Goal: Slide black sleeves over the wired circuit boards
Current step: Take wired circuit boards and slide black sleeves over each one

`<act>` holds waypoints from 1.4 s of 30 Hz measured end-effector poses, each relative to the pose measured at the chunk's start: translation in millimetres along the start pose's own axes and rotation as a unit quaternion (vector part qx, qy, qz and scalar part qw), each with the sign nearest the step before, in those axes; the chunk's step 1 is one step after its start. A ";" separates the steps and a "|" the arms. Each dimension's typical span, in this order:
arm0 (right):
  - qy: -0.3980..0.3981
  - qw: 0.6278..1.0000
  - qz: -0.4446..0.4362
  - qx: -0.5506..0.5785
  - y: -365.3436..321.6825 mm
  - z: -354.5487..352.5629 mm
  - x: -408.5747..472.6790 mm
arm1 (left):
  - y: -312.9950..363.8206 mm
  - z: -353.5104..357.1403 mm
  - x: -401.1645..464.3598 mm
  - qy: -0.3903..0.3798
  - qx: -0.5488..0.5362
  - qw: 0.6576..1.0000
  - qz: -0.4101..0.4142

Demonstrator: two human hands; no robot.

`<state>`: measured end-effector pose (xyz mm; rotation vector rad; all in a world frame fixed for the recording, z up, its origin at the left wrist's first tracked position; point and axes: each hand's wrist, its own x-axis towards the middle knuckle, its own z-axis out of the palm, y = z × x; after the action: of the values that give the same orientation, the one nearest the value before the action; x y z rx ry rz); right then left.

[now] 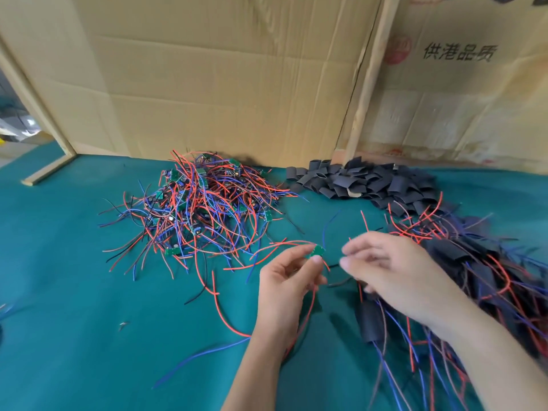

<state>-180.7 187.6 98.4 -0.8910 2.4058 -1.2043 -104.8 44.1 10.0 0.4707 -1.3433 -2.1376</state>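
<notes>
My left hand [286, 277] pinches a small green circuit board [317, 251] with red and blue wires trailing from it, held above the green cloth. My right hand [394, 268] hovers just to the right of the board, blurred, fingers loosely curled with nothing visibly held. A tangled heap of wired boards [201, 203] lies further back at the centre left. Loose black sleeves [364, 182] are piled at the back right. Boards covered in sleeves [480, 268] lie in a heap under and beyond my right forearm.
The green cloth table [74, 277] runs to a cardboard wall [222, 78] at the back. A wooden strip [47, 170] lies at the far left edge. Stray wires [207, 354] cross the cloth in front of my left arm.
</notes>
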 end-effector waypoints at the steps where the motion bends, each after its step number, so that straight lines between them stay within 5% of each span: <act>1: 0.007 1.000 0.018 0.015 0.7 6.6 10.8 | -0.1 0.4 -1.2 -0.020 0.031 0.999 0.017; 12: 0.032 0.988 0.010 0.152 18.7 35.1 34.0 | -2.9 7.6 -10.7 -0.001 0.208 0.973 0.102; 15: 0.042 0.962 0.024 0.270 21.2 32.9 33.5 | 1.5 7.9 -11.8 -0.023 0.162 0.985 0.060; 20: -0.014 0.964 -0.009 0.266 23.5 30.9 33.2 | 9.5 5.1 -10.1 -0.035 0.055 0.998 0.012; 26: -0.056 0.935 0.052 0.347 8.0 23.9 45.7 | 14.1 2.0 -9.2 -0.050 0.030 0.998 -0.003; 30: 0.049 0.918 0.116 0.375 -13.4 7.9 89.8 | 12.0 4.8 -10.0 -0.048 0.070 0.996 -0.012; 33: 0.120 0.946 0.119 0.275 -22.2 1.8 134.0 | 12.8 6.0 -9.6 -0.035 0.081 0.996 -0.021; 36: 0.094 0.991 0.077 -0.050 -8.8 11.7 169.2 | 11.3 6.7 -10.1 -0.025 0.088 0.996 -0.014; 39: -0.027 0.960 0.056 -0.271 10.1 25.9 188.0 | 10.3 6.7 -9.6 -0.012 0.091 0.996 -0.002; 42: -0.053 0.923 0.047 -0.377 24.0 35.9 194.4 | 9.4 5.3 -7.7 0.007 0.075 0.997 -0.005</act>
<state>-319.2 50.3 58.4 -0.9737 2.7962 -0.1412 -99.3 49.5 20.7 0.5523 -1.5024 -2.0467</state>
